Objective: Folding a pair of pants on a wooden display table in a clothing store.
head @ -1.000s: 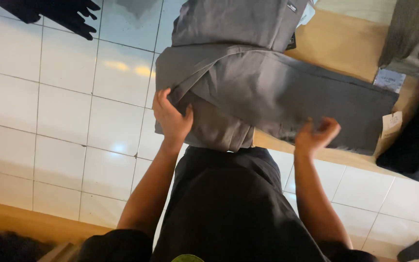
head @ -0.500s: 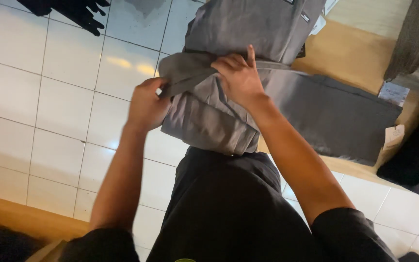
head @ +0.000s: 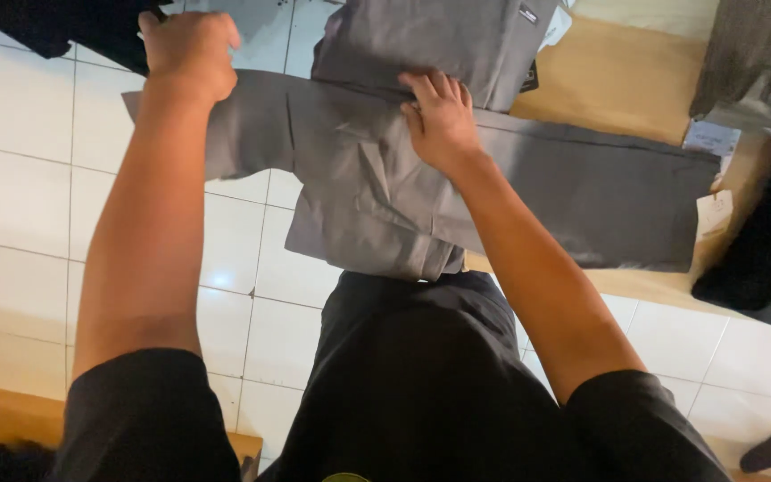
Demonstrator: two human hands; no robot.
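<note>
Grey trousers (head: 528,192) are spread across the tan table (head: 622,80), running from about 9 o'clock out to 3, with the left part hanging over the white tiled floor (head: 20,205). Another folded grey garment (head: 439,40) sits at 12, touching them. Left hand (head: 187,49), up around 10 o'clock, is clenched on the trousers' end. Right hand (head: 441,120) lies flat, fingers loose, pressing the middle.
</note>
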